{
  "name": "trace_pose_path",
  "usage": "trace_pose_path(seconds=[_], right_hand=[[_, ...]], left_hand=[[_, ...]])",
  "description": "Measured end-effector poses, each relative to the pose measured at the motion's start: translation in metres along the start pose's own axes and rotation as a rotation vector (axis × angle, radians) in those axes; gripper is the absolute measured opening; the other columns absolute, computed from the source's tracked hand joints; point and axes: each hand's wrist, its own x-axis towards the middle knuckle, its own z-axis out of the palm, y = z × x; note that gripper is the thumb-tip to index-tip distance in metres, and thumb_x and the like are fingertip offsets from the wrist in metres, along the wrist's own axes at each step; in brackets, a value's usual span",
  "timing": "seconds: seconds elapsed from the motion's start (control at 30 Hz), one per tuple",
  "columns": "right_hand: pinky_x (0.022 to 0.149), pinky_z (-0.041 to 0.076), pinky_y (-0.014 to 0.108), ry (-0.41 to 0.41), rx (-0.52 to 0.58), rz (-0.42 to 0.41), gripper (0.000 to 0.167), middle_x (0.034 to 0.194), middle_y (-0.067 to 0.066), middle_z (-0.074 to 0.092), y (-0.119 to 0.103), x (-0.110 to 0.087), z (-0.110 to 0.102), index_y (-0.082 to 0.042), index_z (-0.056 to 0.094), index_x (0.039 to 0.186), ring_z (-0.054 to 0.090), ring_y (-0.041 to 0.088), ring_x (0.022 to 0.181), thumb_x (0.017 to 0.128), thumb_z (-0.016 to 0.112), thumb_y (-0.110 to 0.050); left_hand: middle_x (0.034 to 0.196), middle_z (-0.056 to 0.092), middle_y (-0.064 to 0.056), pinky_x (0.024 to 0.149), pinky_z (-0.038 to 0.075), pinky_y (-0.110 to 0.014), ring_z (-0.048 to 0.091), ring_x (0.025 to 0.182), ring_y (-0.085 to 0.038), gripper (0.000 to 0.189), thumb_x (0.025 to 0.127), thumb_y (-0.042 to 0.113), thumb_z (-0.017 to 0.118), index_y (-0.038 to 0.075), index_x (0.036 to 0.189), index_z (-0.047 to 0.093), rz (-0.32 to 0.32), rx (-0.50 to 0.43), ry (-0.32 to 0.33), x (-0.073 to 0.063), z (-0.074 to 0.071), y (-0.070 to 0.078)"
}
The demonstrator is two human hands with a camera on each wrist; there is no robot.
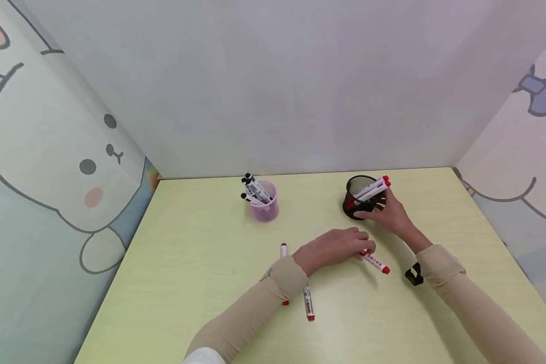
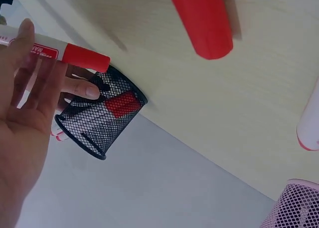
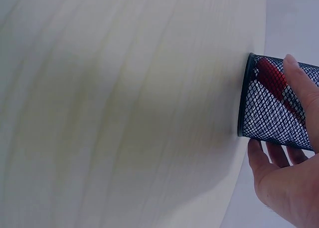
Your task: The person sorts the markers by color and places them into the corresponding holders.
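Note:
My left hand [image 1: 338, 246] pinches a white marker with a red cap [image 1: 374, 262] between thumb and fingers, just above the table. In the left wrist view the marker's red cap [image 2: 85, 57] points away from the palm and overlaps the cup. My right hand [image 1: 391, 216] grips a black mesh pen cup [image 3: 271, 111], thumb on one side and fingers on the other. The cup stands at the back right with red-capped markers [image 1: 374, 190] leaning out of it. Through the mesh, red shows near the cup's bottom.
A purple mesh cup [image 1: 270, 210] with several black-capped markers [image 1: 256, 190] stands at the back left of the black one. Red-capped markers [image 1: 309, 303] lie on the table, partly hidden by my left forearm. A small black object [image 1: 414, 274] is beside the right sleeve. Walls border the table.

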Motion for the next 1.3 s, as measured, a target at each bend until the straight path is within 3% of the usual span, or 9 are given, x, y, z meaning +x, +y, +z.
trace_pose_path(seconds=[0.17, 0.37, 0.67, 0.87, 1.0, 1.13, 1.3], right_hand=[[0.112, 0.039, 0.059, -0.001, -0.004, 0.006, 0.09, 0.144, 0.027, 0.046, 0.001, 0.001, 0.001, 0.001, 0.029, 0.146, 0.044, 0.048, 0.138, 0.084, 0.088, -0.025], [0.112, 0.038, 0.059, -0.019, 0.004, 0.016, 0.089, 0.146, 0.031, 0.042, 0.0, 0.002, 0.0, 0.003, 0.024, 0.15, 0.042, 0.05, 0.138, 0.087, 0.084, -0.016], [0.111, 0.037, 0.059, -0.031, 0.028, -0.014, 0.084, 0.144, 0.037, 0.039, 0.001, 0.003, -0.001, 0.007, 0.022, 0.151, 0.04, 0.053, 0.136, 0.087, 0.077, 0.004], [0.11, 0.037, 0.061, -0.029, 0.012, -0.032, 0.083, 0.146, 0.041, 0.037, 0.003, 0.003, -0.004, 0.008, 0.019, 0.151, 0.04, 0.059, 0.135, 0.086, 0.071, 0.014], [0.106, 0.046, 0.059, -0.015, -0.057, -0.036, 0.085, 0.144, 0.037, 0.043, 0.003, 0.001, -0.004, 0.005, 0.022, 0.152, 0.047, 0.053, 0.128, 0.088, 0.078, 0.0], [0.094, 0.049, 0.045, -0.01, -0.092, -0.012, 0.088, 0.142, 0.031, 0.047, 0.002, -0.001, -0.003, 0.001, 0.025, 0.152, 0.05, 0.043, 0.12, 0.089, 0.083, -0.023], [0.096, 0.05, 0.028, -0.005, -0.059, -0.034, 0.084, 0.14, 0.024, 0.051, 0.001, -0.001, -0.001, 0.0, 0.032, 0.148, 0.052, 0.036, 0.123, 0.088, 0.084, -0.026]], left_hand=[[0.118, 0.067, 0.006, 0.093, 0.046, -0.01, 0.057, 0.111, -0.009, 0.024, 0.099, 0.025, 0.07, 0.019, 0.122, 0.068, -0.004, -0.094, 0.119, -0.001, -0.005, -0.005], [0.114, 0.065, 0.004, 0.093, 0.045, -0.008, 0.057, 0.107, -0.009, 0.022, 0.099, 0.023, 0.07, 0.016, 0.12, 0.068, -0.007, -0.081, 0.24, 0.0, -0.008, -0.012], [0.12, 0.067, 0.0, 0.088, 0.045, -0.008, 0.057, 0.1, -0.01, 0.032, 0.098, 0.023, 0.071, 0.013, 0.129, 0.067, -0.139, -0.188, 0.299, 0.002, -0.018, -0.019], [0.119, 0.067, -0.002, 0.095, 0.047, -0.013, 0.059, 0.104, -0.013, 0.026, 0.097, 0.018, 0.072, 0.012, 0.122, 0.068, -0.189, -0.225, 0.418, 0.006, -0.022, -0.024], [0.119, 0.067, -0.006, 0.096, 0.047, -0.014, 0.061, 0.105, -0.015, 0.025, 0.097, 0.016, 0.072, 0.009, 0.121, 0.068, -0.225, -0.246, 0.478, 0.009, -0.024, -0.027], [0.126, 0.066, -0.008, 0.098, 0.046, -0.013, 0.061, 0.109, -0.016, 0.028, 0.098, 0.012, 0.071, 0.008, 0.125, 0.067, -0.257, -0.29, 0.509, 0.011, -0.027, -0.029], [0.126, 0.065, -0.007, 0.096, 0.045, -0.011, 0.06, 0.108, -0.014, 0.03, 0.098, 0.016, 0.071, 0.007, 0.126, 0.066, -0.277, -0.339, 0.54, 0.017, -0.031, -0.034]])
